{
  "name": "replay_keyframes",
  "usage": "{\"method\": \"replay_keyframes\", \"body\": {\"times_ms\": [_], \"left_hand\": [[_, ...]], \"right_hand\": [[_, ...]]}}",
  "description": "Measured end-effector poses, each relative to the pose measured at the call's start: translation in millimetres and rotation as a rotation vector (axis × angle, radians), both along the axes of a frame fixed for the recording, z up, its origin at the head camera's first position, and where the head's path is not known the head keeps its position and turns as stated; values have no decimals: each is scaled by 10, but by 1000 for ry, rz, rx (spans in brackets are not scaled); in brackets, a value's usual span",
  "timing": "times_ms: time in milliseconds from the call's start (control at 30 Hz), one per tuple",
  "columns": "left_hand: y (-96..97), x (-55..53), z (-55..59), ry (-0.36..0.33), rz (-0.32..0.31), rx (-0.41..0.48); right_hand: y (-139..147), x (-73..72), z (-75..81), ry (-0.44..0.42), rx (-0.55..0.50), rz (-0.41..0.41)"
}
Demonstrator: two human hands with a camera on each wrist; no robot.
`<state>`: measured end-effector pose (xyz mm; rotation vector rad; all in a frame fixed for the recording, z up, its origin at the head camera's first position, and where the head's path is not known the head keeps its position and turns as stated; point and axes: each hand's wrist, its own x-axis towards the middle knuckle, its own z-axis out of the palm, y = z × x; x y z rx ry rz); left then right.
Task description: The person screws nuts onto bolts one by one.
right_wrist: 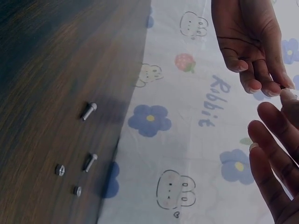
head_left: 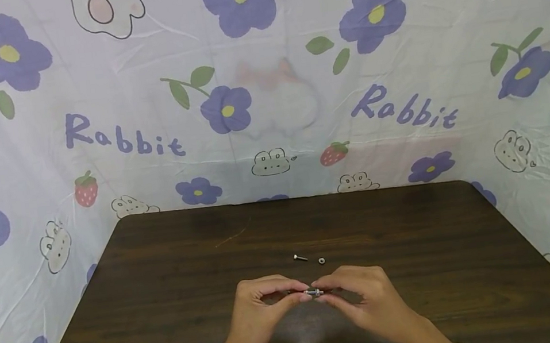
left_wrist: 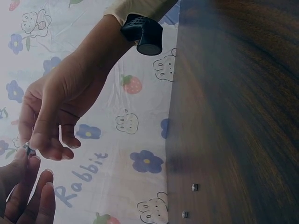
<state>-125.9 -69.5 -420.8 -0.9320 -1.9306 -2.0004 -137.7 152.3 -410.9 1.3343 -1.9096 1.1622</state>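
Between both hands is a small silver bolt (head_left: 310, 292), lying roughly level, with a nut (head_left: 317, 292) on its shank. My left hand (head_left: 259, 310) pinches the bolt's left end between thumb and fingertips. From the other side, my right hand (head_left: 371, 292) has its thumb and fingertips at the nut and pinches it. In the left wrist view the right hand (left_wrist: 60, 107) reaches down to the left fingers, which mostly cover the bolt. The right wrist view hides nearly all of the held parts behind fingertips.
A loose bolt (head_left: 300, 258) and a nut (head_left: 321, 261) lie on the dark wooden table (head_left: 167, 301) beyond the hands. Seen from the right wrist, two bolts (right_wrist: 88, 111) and two nuts (right_wrist: 60, 170) lie there. A patterned cloth (head_left: 281, 176) hangs behind the table.
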Motion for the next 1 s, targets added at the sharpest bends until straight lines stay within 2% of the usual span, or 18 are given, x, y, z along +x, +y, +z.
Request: {"method": "replay_keyframes", "body": {"times_ms": [300, 500, 767, 1000], "left_hand": [[5, 0, -7, 16, -3, 3], [13, -5, -7, 22, -12, 11], [1, -11, -5, 27, 0, -4], [-5, -7, -5, 6, 5, -7]], "right_hand": [[-6, -3, -6, 2, 18, 4], [-11, -16, -23, 35, 6, 7], [-7, -5, -11, 4, -3, -39], [-19, -7, 17, 59, -23, -3]]}}
